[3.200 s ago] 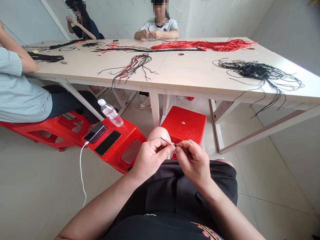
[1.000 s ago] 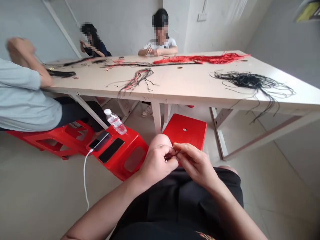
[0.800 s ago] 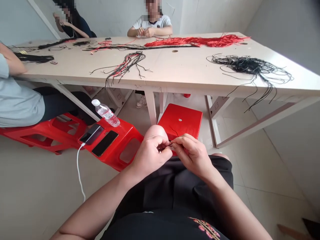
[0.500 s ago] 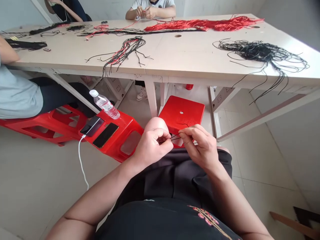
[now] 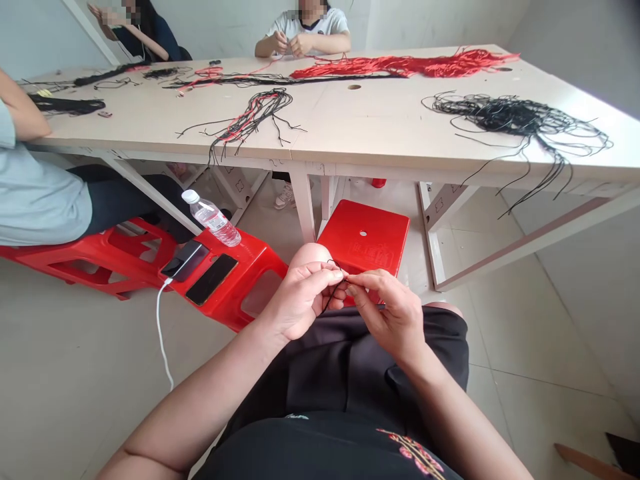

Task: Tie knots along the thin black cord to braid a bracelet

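Note:
My left hand [image 5: 303,300] and my right hand [image 5: 390,310] meet over my lap, just above my bare knee. Both pinch a thin black cord [image 5: 334,283] that loops between the fingertips. The fingers of each hand are curled and pressed together on it. My black shorts [image 5: 340,373] lie under the hands. How long the cord is cannot be made out.
A long pale table [image 5: 350,127] stands ahead with black cords [image 5: 515,120], red cords [image 5: 410,65] and a mixed bundle [image 5: 250,117]. Red stools [image 5: 367,233] sit below; one [image 5: 235,267] carries a water bottle [image 5: 213,219] and two phones [image 5: 200,270]. Three other people sit around the table.
My hands have stayed together on the cord, the fingers shifting and drawing apart briefly, then closing in again. The view has bobbed up and down.

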Action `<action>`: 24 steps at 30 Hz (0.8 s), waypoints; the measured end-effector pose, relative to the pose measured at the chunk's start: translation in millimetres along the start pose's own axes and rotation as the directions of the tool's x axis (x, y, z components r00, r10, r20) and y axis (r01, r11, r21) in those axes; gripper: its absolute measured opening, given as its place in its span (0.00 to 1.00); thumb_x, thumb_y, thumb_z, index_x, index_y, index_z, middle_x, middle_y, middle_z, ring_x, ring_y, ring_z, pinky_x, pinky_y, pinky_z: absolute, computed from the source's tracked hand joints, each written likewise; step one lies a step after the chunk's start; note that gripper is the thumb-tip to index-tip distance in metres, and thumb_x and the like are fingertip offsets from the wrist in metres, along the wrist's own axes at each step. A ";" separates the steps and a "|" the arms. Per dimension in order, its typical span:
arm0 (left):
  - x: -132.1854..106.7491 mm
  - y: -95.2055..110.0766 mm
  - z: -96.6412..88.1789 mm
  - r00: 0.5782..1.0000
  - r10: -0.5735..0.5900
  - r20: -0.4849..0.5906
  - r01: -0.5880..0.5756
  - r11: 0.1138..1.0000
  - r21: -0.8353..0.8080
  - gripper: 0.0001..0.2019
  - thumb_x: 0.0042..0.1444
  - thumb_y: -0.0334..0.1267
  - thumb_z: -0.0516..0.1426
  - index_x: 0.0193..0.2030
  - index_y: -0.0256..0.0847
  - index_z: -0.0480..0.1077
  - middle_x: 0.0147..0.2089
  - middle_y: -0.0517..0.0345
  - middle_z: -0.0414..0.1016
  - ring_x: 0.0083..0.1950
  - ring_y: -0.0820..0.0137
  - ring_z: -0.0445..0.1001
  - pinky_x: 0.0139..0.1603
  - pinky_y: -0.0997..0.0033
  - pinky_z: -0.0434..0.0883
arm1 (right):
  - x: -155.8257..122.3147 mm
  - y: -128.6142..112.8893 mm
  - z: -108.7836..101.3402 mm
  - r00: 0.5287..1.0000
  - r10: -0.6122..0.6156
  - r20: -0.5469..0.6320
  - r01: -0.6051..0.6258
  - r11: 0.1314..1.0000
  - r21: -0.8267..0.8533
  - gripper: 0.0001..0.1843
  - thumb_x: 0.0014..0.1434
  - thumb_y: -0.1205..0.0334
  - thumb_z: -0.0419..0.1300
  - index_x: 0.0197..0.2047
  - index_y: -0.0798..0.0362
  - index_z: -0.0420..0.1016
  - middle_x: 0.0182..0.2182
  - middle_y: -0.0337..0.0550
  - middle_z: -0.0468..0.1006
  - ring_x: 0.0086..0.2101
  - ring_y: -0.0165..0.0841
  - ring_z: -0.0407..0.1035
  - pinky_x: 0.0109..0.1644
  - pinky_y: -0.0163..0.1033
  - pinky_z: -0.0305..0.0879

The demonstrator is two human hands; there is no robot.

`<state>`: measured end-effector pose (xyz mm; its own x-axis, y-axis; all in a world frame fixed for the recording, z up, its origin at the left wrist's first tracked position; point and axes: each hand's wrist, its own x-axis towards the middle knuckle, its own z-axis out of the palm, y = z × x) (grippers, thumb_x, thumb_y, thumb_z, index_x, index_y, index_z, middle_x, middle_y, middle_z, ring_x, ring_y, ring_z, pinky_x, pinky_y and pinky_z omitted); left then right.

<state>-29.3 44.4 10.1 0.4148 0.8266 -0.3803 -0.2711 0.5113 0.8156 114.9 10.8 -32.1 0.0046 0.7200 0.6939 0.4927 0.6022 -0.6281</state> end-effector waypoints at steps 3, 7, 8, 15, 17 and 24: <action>-1.4 -0.6 0.4 1.000 -0.026 -0.009 0.026 1.000 -0.013 0.05 0.50 0.34 0.60 0.29 0.33 0.70 0.26 0.61 0.68 0.27 0.79 0.68 0.23 0.82 0.67 | 1.3 -2.3 -0.3 0.999 0.037 0.021 -0.037 0.999 -0.021 0.07 0.59 0.72 0.57 0.38 0.51 0.71 0.28 0.39 0.76 0.28 0.29 0.70 0.33 0.35 0.68; -2.2 -2.6 2.9 0.999 -0.035 0.000 0.035 0.999 -0.019 0.05 0.52 0.35 0.59 0.31 0.34 0.69 0.28 0.61 0.67 0.28 0.79 0.68 0.20 0.84 0.65 | 2.0 -4.3 0.5 0.997 0.063 0.044 -0.064 0.998 0.019 0.07 0.59 0.72 0.55 0.37 0.51 0.69 0.26 0.37 0.75 0.28 0.28 0.69 0.32 0.33 0.67; -2.5 -3.4 3.3 1.000 -0.031 -0.003 0.031 0.999 -0.018 0.05 0.52 0.35 0.59 0.31 0.35 0.68 0.28 0.62 0.66 0.28 0.79 0.67 0.19 0.85 0.64 | 1.5 -4.4 1.3 0.996 0.077 0.046 -0.079 0.996 0.035 0.07 0.59 0.72 0.55 0.37 0.51 0.69 0.26 0.36 0.75 0.27 0.27 0.69 0.31 0.32 0.66; -3.6 -5.2 2.8 1.000 0.019 0.005 -0.019 1.000 0.017 0.11 0.48 0.40 0.64 0.30 0.35 0.69 0.26 0.62 0.67 0.28 0.79 0.67 0.19 0.85 0.64 | -6.2 -0.8 6.6 0.991 0.130 -0.002 -0.130 0.990 0.063 0.06 0.58 0.72 0.57 0.37 0.52 0.70 0.25 0.37 0.73 0.25 0.26 0.67 0.29 0.32 0.65; -3.4 -4.0 2.9 1.000 0.021 -0.011 -0.020 0.999 0.040 0.12 0.45 0.40 0.65 0.29 0.35 0.69 0.25 0.62 0.67 0.27 0.79 0.67 0.18 0.85 0.63 | -6.3 0.5 6.1 0.997 0.068 -0.026 -0.067 0.998 0.008 0.06 0.57 0.72 0.58 0.37 0.53 0.71 0.24 0.37 0.73 0.23 0.26 0.65 0.27 0.31 0.64; -4.5 -5.7 1.1 0.998 0.048 -0.037 -0.040 0.981 0.188 0.14 0.43 0.42 0.67 0.28 0.34 0.70 0.24 0.61 0.69 0.25 0.79 0.67 0.20 0.82 0.64 | -2.2 1.2 2.5 0.999 0.047 0.021 -0.045 0.997 -0.069 0.06 0.59 0.70 0.54 0.30 0.52 0.66 0.22 0.36 0.69 0.23 0.26 0.61 0.28 0.32 0.62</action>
<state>-28.6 37.5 7.6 0.3689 0.8583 -0.3566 -0.1190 0.4242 0.8977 113.3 10.7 -35.2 0.0092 0.7546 0.6561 0.5508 0.5438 -0.6332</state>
